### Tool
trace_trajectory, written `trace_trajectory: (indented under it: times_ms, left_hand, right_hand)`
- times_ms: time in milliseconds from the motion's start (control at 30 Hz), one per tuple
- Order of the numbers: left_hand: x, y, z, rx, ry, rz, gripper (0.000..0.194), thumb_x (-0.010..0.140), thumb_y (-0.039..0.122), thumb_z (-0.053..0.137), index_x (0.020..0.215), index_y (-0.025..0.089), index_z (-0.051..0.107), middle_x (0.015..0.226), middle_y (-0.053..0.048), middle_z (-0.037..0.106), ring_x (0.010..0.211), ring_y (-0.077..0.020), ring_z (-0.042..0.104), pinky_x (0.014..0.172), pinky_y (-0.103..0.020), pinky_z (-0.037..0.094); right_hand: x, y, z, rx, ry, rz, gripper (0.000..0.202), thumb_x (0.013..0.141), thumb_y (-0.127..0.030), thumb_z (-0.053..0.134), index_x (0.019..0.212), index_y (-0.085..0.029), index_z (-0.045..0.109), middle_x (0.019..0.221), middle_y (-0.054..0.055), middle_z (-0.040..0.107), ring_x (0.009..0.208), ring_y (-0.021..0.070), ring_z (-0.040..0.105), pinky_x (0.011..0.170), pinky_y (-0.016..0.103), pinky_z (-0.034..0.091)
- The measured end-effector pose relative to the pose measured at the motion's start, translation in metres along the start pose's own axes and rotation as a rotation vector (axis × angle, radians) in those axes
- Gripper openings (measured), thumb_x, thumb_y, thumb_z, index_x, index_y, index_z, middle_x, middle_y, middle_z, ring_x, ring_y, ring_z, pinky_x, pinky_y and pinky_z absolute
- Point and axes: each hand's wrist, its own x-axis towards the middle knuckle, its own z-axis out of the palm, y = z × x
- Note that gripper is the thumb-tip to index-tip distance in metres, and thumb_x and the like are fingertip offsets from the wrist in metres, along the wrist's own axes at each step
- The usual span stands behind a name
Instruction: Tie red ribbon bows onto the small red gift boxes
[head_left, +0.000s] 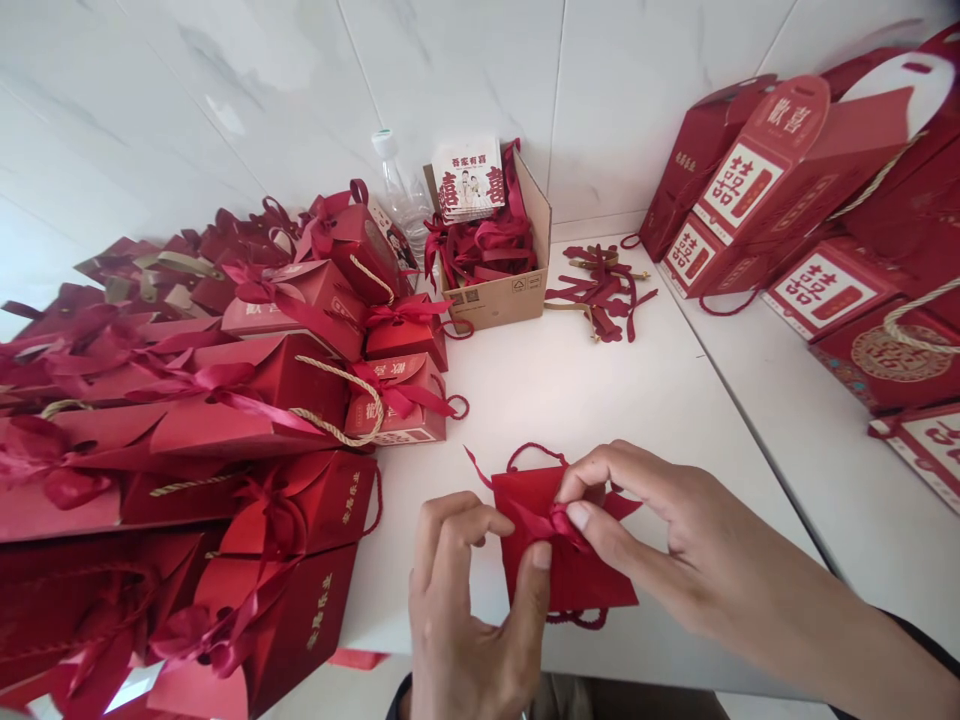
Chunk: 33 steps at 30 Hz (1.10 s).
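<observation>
A small red gift box (536, 580) lies on the white table in front of me, with dark red cord handles at its far and near sides. Across its top runs a red satin ribbon (536, 525) with a bow or knot in the middle. My right hand (652, 520) pinches this ribbon at the knot between thumb and forefinger. At the box's left side is my left hand (476, 590), its thumb and forefinger apart. The left thumb tip touches the ribbon or box top, and the forefinger is by the ribbon's left part. Fingers partly cover the knot.
Many red gift boxes with ribbons (300, 400) crowd the left. A cardboard box (495, 300) with ribbons and cards stands at the back beside a clear plastic bottle (405, 200). Dark red strips (604, 290) lie right of it. Larger red boxes (795, 180) stand right, past a table seam.
</observation>
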Motion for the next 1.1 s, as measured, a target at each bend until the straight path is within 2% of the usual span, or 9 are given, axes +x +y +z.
trace_trajectory:
  times_ms: [133, 300, 467, 567, 633, 700, 833, 967, 1100]
  left_hand:
    - [0.003, 0.002, -0.002, -0.075, -0.141, -0.085, 0.011, 0.097, 0.016, 0.064, 0.103, 0.024, 0.062, 0.097, -0.001, 0.062, 0.084, -0.0148, 0.061, 0.073, -0.025, 0.051]
    - [0.001, 0.006, -0.002, -0.140, -0.162, -0.179, 0.012, 0.097, 0.016, 0.063, 0.089, 0.025, 0.060, 0.086, 0.003, 0.062, 0.078, -0.0139, 0.058, 0.070, -0.025, 0.047]
    - [-0.004, 0.012, -0.007, -0.170, -0.167, -0.351, 0.022, 0.102, 0.025, 0.058, 0.079, 0.024, 0.056, 0.080, 0.003, 0.055, 0.075, -0.0153, 0.050, 0.071, -0.028, 0.041]
    - [-0.004, 0.013, -0.007, -0.175, -0.166, -0.356, 0.018, 0.103, 0.028, 0.054, 0.087, 0.026, 0.060, 0.085, 0.001, 0.059, 0.078, -0.0168, 0.050, 0.072, -0.029, 0.041]
    - [-0.003, 0.012, -0.007, -0.171, -0.158, -0.341, 0.005, 0.101, 0.028, 0.059, 0.098, 0.027, 0.063, 0.092, 0.001, 0.062, 0.082, -0.0176, 0.054, 0.075, -0.029, 0.044]
    - [-0.002, 0.011, -0.005, -0.171, -0.178, -0.298, 0.007, 0.096, 0.025, 0.065, 0.101, 0.028, 0.063, 0.095, 0.001, 0.063, 0.084, -0.0177, 0.057, 0.075, -0.029, 0.046]
    - [-0.002, 0.011, -0.005, -0.171, -0.174, -0.296, 0.011, 0.097, 0.019, 0.061, 0.089, 0.027, 0.061, 0.087, 0.004, 0.061, 0.080, -0.0158, 0.055, 0.074, -0.028, 0.044]
    - [-0.003, 0.013, -0.007, -0.161, -0.154, -0.393, 0.017, 0.100, 0.026, 0.059, 0.083, 0.027, 0.060, 0.083, 0.004, 0.057, 0.079, -0.0163, 0.052, 0.074, -0.029, 0.041]
    - [-0.002, 0.012, -0.010, -0.129, -0.159, -0.423, 0.021, 0.102, 0.030, 0.054, 0.083, 0.026, 0.062, 0.082, 0.002, 0.060, 0.077, -0.0180, 0.053, 0.072, -0.031, 0.039]
  right_hand:
    - [0.000, -0.003, -0.001, 0.076, -0.012, 0.010, 0.011, 0.101, -0.029, 0.056, 0.094, -0.030, 0.066, 0.092, -0.005, 0.074, 0.068, 0.0114, 0.066, 0.048, 0.020, 0.046]
    - [0.000, -0.002, -0.001, 0.101, 0.056, 0.038, 0.009, 0.099, -0.031, 0.060, 0.095, -0.030, 0.068, 0.095, -0.003, 0.074, 0.081, 0.0139, 0.070, 0.061, 0.019, 0.056]
    - [-0.003, 0.010, 0.001, 0.080, 0.107, 0.095, 0.017, 0.100, -0.037, 0.059, 0.109, -0.033, 0.072, 0.108, 0.000, 0.077, 0.090, 0.0164, 0.073, 0.056, 0.020, 0.055]
    - [-0.004, 0.012, 0.002, 0.060, 0.080, 0.066, 0.016, 0.099, -0.037, 0.060, 0.107, -0.034, 0.074, 0.108, -0.001, 0.077, 0.090, 0.0163, 0.073, 0.055, 0.020, 0.053]
    - [-0.003, 0.011, 0.002, 0.045, 0.067, 0.058, 0.014, 0.098, -0.034, 0.060, 0.101, -0.033, 0.073, 0.104, -0.002, 0.076, 0.085, 0.0146, 0.072, 0.058, 0.021, 0.053]
    - [-0.002, 0.010, 0.001, 0.035, 0.069, 0.059, 0.013, 0.099, -0.035, 0.059, 0.098, -0.033, 0.072, 0.101, -0.004, 0.077, 0.080, 0.0139, 0.071, 0.060, 0.022, 0.052]
    - [-0.001, 0.012, 0.000, -0.002, 0.076, 0.060, 0.017, 0.101, -0.042, 0.057, 0.097, -0.033, 0.071, 0.096, -0.005, 0.077, 0.073, 0.0142, 0.068, 0.062, 0.025, 0.051]
    - [-0.003, 0.017, -0.002, -0.027, 0.083, 0.073, 0.023, 0.103, -0.046, 0.055, 0.094, -0.032, 0.071, 0.090, -0.004, 0.077, 0.075, 0.0159, 0.069, 0.066, 0.027, 0.053]
    - [-0.005, 0.019, -0.002, -0.033, 0.092, 0.087, 0.028, 0.103, -0.050, 0.054, 0.093, -0.031, 0.071, 0.085, -0.003, 0.076, 0.074, 0.0166, 0.068, 0.061, 0.027, 0.052]
